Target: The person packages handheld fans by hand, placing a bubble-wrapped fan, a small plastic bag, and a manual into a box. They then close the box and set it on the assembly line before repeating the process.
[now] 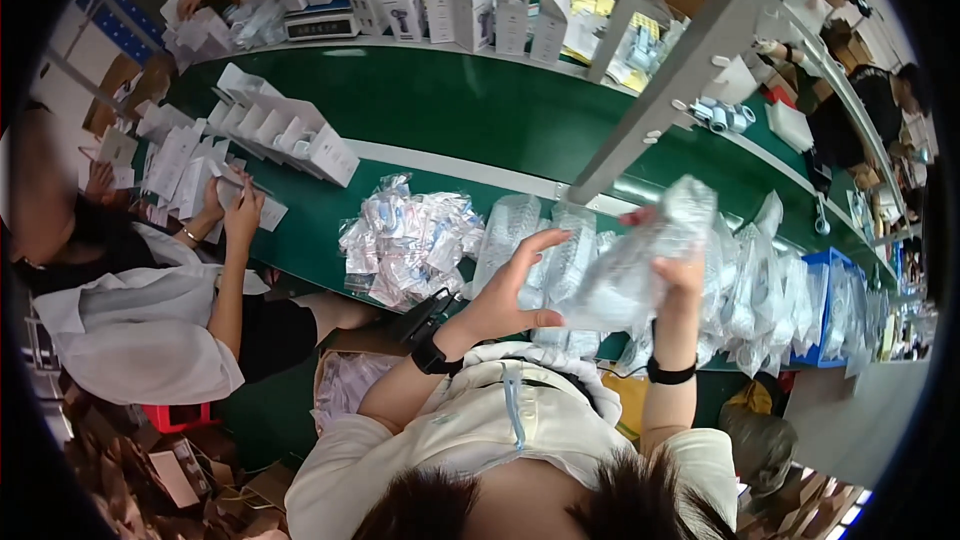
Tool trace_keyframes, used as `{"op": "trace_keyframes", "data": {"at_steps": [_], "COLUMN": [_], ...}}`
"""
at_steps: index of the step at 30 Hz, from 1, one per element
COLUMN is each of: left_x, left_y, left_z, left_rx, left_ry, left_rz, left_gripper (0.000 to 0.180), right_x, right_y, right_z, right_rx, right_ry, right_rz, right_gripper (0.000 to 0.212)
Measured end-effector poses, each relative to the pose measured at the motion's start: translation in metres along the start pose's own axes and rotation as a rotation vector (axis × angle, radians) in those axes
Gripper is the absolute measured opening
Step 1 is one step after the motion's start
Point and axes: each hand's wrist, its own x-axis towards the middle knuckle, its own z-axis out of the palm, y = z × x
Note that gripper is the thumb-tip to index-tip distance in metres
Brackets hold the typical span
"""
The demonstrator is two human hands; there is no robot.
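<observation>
Plastic packaging [625,285] could slip should the right hand [682,274], clasped round it, loosen, because the left hand [508,302], at nine o'clock, spreads its grip wide, apparently empty.

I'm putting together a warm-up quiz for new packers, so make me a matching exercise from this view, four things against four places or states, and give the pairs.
Things
1. Clear plastic bundle
2. Heap of small packets
3. Blue bin
4. Left hand

Places or states
A. Open, with thumb and fingers spread
B. Held in the right hand
C. On the green table, at the person's left
D. Far to the person's right, beyond a row of clear bags

Pairs: 1-B, 2-C, 3-D, 4-A
</observation>
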Motion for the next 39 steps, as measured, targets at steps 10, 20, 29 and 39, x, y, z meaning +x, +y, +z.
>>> {"op": "trace_keyframes", "data": {"at_steps": [10,20,29,39], "left_x": [-0.004,-0.011,-0.054,-0.103], "left_y": [-0.018,-0.030,-0.057,-0.105], "left_z": [0.011,0.035,0.002,-0.024], "left_rx": [-0.245,-0.249,0.369,0.379], "left_ry": [-0.090,-0.112,-0.019,0.342], "left_rz": [-0.404,-0.359,-0.392,-0.416], "left_gripper": [0.076,0.068,0.048,0.028], "right_x": [-0.007,-0.033,-0.033,-0.019], "right_y": [0.033,0.103,0.120,0.140], "right_z": [0.001,-0.015,-0.026,-0.035], "right_rx": [0.110,0.613,0.326,0.560], "right_ry": [0.234,-0.281,0.286,0.345], "right_rz": [-0.035,0.320,0.375,0.665], "right_gripper": [0.059,0.060,0.041,0.027]}}
